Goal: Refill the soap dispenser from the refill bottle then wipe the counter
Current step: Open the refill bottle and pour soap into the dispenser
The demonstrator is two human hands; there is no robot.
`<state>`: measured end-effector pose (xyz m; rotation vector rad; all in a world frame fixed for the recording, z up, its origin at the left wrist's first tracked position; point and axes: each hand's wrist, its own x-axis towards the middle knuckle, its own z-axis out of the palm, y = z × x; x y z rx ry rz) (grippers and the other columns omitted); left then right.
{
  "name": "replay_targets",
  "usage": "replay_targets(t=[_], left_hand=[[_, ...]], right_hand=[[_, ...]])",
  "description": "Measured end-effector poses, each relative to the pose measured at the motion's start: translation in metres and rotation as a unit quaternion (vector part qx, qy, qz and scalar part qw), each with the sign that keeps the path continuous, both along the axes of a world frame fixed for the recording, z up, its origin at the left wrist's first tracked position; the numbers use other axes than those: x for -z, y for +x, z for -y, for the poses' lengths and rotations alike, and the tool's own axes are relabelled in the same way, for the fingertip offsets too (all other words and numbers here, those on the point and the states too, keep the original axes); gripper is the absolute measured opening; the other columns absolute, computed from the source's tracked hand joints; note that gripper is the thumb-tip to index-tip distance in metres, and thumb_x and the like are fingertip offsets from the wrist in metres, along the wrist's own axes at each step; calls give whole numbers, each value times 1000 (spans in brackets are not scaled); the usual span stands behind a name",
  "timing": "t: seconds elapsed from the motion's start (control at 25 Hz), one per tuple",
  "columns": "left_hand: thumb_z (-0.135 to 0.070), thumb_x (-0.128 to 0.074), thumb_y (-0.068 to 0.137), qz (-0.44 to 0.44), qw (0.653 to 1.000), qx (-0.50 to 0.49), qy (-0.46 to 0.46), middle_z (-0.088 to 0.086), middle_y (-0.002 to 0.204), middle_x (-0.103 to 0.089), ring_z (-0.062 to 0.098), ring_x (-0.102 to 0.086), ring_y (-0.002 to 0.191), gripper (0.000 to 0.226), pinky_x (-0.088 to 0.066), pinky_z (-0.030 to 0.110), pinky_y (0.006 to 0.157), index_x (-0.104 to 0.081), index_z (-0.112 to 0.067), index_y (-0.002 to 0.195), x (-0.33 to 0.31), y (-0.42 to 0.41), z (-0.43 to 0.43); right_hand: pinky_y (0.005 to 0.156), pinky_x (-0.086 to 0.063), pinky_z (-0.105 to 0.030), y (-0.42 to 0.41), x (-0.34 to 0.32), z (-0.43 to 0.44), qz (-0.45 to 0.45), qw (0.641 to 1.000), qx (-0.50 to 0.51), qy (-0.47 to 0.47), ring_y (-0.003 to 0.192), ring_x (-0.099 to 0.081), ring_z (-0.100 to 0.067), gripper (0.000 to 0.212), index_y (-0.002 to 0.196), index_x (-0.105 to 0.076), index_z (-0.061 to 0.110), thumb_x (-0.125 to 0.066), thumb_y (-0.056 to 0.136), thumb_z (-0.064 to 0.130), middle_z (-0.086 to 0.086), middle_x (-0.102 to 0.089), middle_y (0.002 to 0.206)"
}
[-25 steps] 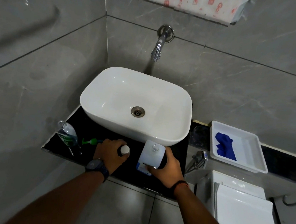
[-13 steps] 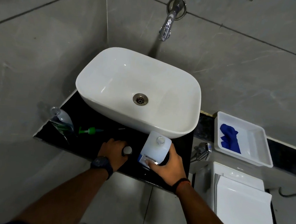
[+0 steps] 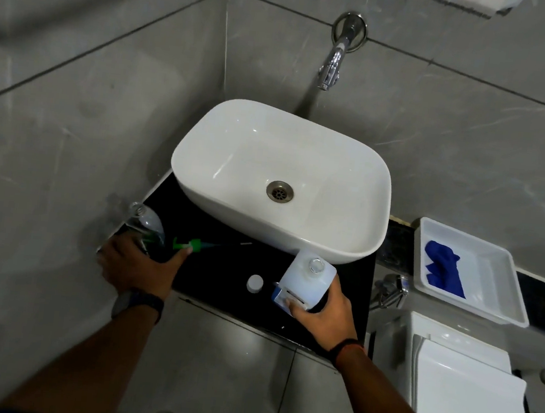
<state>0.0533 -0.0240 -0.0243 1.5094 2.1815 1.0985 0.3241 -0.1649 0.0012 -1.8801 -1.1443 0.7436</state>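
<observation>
The left hand has left the small white cap, which now lies alone on the glossy black bench, and has shifted over to close around the clear soap dispenser at the bench's left corner; half a second ago it was still at the cap. That leaves the refill bottle uncapped, its round mouth open at the top, so the pour looks like the next step (the dispenser's green pump already lies on its side beside the left fingers, just apart from the bottle). The right hand is clamped on the refill bottle, a squarish, translucent white plastic container with a blue label, standing just in front of the smooth white ceramic basin. A crumpled blue cloth waits in a shallow white tray well to the right.
</observation>
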Motion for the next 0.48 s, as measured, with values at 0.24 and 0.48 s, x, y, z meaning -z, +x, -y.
replay_targets(t=[0.24, 0.48], left_hand=[[-35, -93, 38, 122, 992, -18, 9, 21, 135, -38, 37, -37, 123, 116, -37, 51, 100, -30, -12, 133, 4, -11, -29], [-28, -89, 49, 152, 987, 45, -6, 18, 130, -51, 33, -48, 119, 93, -40, 46, 101, -43, -13, 128, 13, -19, -48]], right_hand=[[75, -44, -2, -2, 1, 1, -1, 1000, 14, 0, 103, -54, 13, 76, 122, -45, 37, -89, 62, 22, 19, -60, 111], [69, -43, -2, -14, -8, -3, 7, 1000, 17, 13, 94, -54, 19, 64, 112, -47, 34, -88, 63, 22, 17, -60, 100]])
